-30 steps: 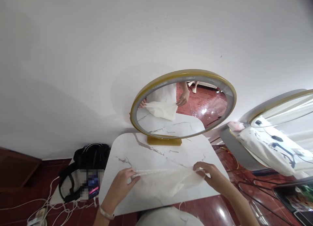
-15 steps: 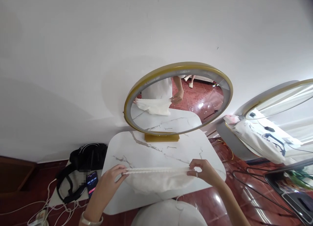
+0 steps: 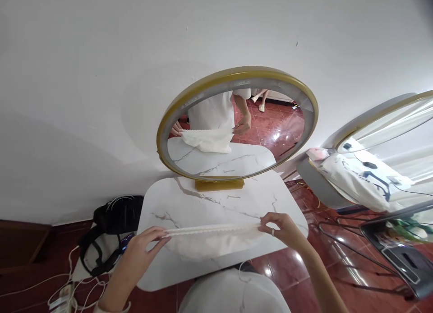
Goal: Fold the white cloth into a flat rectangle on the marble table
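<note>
A thin white piece of fabric [image 3: 216, 243] with a scalloped, gathered-looking top edge is stretched between my two hands, low over the marble-patterned tabletop [image 3: 189, 277]. My left hand [image 3: 149, 243] pinches its left corner between thumb and fingers. At the opposite corner my right hand [image 3: 279, 229], with a ring on one finger, pinches the same edge. Below that edge the cloth hangs loose and creased. The round gold-framed mirror [image 3: 237, 132] behind it reflects the fabric and both hands. What kind of cloth item it is, I cannot tell.
Left of the table lie a black bag [image 3: 118, 214], a black headset-like band [image 3: 98, 254], a phone [image 3: 126, 241] and tangled white cables [image 3: 84, 290]. To the right stand a second mirror [image 3: 389, 123], a table holding white cloth [image 3: 352, 182], and a black chair or cart [image 3: 406, 259].
The view has shifted slightly, so the mirror sits higher and further left. Both hands keep hold of the fabric's edge, which stays stretched.
</note>
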`<action>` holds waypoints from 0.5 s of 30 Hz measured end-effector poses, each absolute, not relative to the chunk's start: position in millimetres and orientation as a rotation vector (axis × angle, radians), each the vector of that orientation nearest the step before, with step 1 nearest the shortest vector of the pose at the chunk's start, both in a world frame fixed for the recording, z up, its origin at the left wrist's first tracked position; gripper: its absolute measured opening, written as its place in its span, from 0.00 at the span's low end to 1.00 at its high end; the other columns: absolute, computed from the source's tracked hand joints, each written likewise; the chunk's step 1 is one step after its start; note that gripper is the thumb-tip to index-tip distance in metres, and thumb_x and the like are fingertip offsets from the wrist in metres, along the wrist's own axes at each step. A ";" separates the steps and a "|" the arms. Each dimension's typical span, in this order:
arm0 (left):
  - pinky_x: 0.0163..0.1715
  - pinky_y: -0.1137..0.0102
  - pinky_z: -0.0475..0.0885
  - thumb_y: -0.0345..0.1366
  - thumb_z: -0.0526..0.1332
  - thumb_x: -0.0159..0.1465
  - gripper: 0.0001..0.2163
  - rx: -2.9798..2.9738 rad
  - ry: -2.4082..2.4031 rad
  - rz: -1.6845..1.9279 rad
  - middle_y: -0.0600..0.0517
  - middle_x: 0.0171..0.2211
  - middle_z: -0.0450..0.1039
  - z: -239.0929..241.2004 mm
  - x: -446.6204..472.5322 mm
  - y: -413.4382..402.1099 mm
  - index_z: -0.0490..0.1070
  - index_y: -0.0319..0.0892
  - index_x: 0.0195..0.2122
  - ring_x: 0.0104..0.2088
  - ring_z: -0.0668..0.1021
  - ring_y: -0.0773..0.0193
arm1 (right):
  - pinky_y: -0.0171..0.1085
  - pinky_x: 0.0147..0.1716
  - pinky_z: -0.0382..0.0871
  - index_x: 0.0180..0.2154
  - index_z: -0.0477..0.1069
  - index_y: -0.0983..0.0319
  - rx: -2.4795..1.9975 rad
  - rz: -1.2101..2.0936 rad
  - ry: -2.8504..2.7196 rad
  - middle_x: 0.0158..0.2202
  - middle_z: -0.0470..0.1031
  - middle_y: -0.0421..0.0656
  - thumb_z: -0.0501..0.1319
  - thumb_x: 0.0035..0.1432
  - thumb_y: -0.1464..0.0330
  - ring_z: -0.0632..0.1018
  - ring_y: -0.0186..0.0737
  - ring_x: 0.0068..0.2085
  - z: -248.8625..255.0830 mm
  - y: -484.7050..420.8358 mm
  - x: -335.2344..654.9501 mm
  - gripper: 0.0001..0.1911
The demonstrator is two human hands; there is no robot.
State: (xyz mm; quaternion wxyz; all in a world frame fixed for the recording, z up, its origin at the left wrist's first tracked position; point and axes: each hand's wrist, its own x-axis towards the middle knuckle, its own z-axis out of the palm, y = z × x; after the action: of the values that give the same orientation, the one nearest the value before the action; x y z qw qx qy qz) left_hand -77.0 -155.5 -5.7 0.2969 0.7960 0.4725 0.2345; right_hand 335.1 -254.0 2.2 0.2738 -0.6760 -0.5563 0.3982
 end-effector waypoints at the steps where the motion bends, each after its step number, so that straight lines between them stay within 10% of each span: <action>1: 0.32 0.74 0.77 0.51 0.57 0.61 0.17 2.109 1.261 0.629 0.52 0.32 0.80 -2.9 -75.2 -157.2 0.77 0.47 0.27 0.31 0.81 0.62 | 0.38 0.41 0.69 0.28 0.74 0.59 -1.795 1.084 -1.495 0.31 0.77 0.42 0.65 0.53 0.55 0.76 0.40 0.37 1.0 -254.0 337.9 0.14; 15: 0.38 0.71 0.78 0.50 0.63 0.57 0.13 2.002 1.281 0.626 0.52 0.32 0.81 69.6 23.0 -172.7 0.78 0.46 0.27 0.34 0.82 0.60 | 0.43 0.48 0.71 0.25 0.74 0.60 -1.575 0.985 -1.388 0.29 0.79 0.45 0.69 0.47 0.55 0.79 0.52 0.46 27.6 -249.4 455.2 0.15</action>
State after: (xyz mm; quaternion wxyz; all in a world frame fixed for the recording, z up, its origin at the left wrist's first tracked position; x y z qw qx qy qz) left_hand 23.0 -172.7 69.6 0.3352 0.7675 0.4908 0.2401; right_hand 455.2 -249.4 27.6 0.3996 -0.6226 -0.5488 0.3893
